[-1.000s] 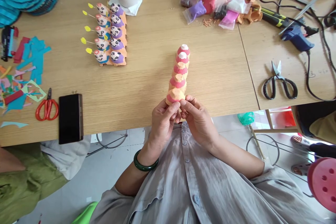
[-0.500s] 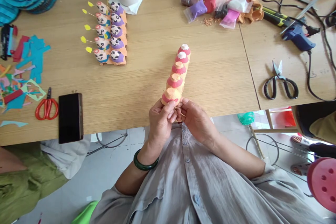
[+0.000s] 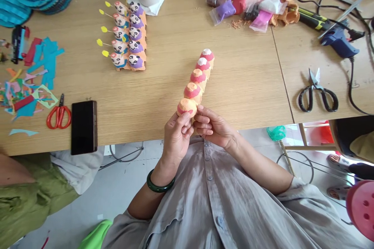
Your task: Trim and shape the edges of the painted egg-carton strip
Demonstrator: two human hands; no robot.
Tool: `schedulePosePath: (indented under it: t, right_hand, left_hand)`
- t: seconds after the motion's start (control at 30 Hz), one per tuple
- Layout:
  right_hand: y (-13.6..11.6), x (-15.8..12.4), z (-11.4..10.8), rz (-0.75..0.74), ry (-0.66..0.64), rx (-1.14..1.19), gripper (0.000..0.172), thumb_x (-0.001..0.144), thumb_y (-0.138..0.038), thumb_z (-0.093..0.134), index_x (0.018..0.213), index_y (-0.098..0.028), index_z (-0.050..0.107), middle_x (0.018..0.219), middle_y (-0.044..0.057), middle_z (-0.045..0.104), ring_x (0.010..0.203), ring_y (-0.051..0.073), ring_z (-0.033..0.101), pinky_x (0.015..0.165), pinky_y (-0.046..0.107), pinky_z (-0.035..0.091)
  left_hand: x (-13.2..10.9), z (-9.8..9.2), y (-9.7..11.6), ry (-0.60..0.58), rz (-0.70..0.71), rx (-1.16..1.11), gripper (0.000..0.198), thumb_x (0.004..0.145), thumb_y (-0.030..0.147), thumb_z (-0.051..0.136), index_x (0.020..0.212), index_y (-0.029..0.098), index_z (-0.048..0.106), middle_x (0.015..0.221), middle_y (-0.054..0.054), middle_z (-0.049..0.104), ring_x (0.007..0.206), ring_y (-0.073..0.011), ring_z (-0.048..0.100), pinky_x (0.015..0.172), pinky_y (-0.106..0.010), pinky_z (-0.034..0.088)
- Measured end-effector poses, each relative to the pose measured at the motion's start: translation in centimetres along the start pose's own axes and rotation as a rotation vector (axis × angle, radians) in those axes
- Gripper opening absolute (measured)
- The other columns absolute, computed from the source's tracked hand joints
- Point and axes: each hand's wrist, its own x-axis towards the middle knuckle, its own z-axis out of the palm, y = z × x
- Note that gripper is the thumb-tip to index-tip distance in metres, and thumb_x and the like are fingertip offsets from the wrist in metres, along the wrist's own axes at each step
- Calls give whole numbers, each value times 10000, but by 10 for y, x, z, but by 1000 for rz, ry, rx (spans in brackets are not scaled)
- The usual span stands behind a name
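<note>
A strip of egg carton [image 3: 198, 76] slants away from me over the table's front edge. Its several bumps are coloured in red and pale orange, and the two farthest have white tops. My left hand [image 3: 177, 134] pinches the near end between thumb and fingers. My right hand [image 3: 214, 126] grips the right side of that same end, thumb and index finger on its edge and the other fingers curled. Farther back on the left stands a carton block [image 3: 128, 52] with drawn faces, blue and purple bodies and yellow tags on sticks.
Red-handled scissors [image 3: 59, 114] and a phone [image 3: 84, 127] lie at the left, by paper scraps [image 3: 22, 93]. Black-handled scissors [image 3: 317, 91] and a blue glue gun [image 3: 340, 41] with its cord lie right. Clay packets [image 3: 223, 9] sit at the back. A person's green clothing [image 3: 20, 206] shows lower left.
The near end of the strip has swung a little to the left. My right hand has shifted its fingers up along the strip's right edge. The whole view has slid slightly.
</note>
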Motion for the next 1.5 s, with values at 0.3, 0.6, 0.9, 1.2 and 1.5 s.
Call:
schedulePosePath:
  t: [0.3,0.6,0.9,1.2,1.5]
  right_hand:
    - [8,-1,8,-51,66,-60,540,641,-332,1013,608,-185,494,548,-119,311,502,27,147,375,123,267]
    - [18,1,3,-99,147,-116,538,707,-423,965,614,-200,484,552,-103,318,514,52,214,425,179,265]
    - [19,-2,1,-148,107,-220,573,717,-511,931,555,-194,483,506,-80,399,505,107,586,469,212,294]
    - [30,1,-2,-169,128,-211,548,743,-518,905,561,-187,508,508,-57,508,488,99,589,470,211,311]
    - [31,-1,-4,-166,196,-194,544,652,-502,943,546,-192,510,496,-73,474,475,104,590,478,222,356]
  left_hand:
    - [-2,-9,-2,-24,17,3,389,683,380,917,734,186,584,583,93,392,468,-29,324,395,-143,302]
    - [-1,-3,-11,73,79,53,492,707,386,857,601,205,412,537,94,344,439,-28,289,389,-160,267]
    - [4,-14,-18,-70,76,16,427,693,441,923,722,190,579,583,73,478,480,-39,389,428,-152,341]
    - [1,-14,-23,54,66,49,467,749,406,876,655,206,464,513,96,402,430,-34,351,390,-153,315]
    - [1,-10,-23,70,66,120,420,734,415,889,684,195,534,506,99,428,420,-34,373,383,-156,316]
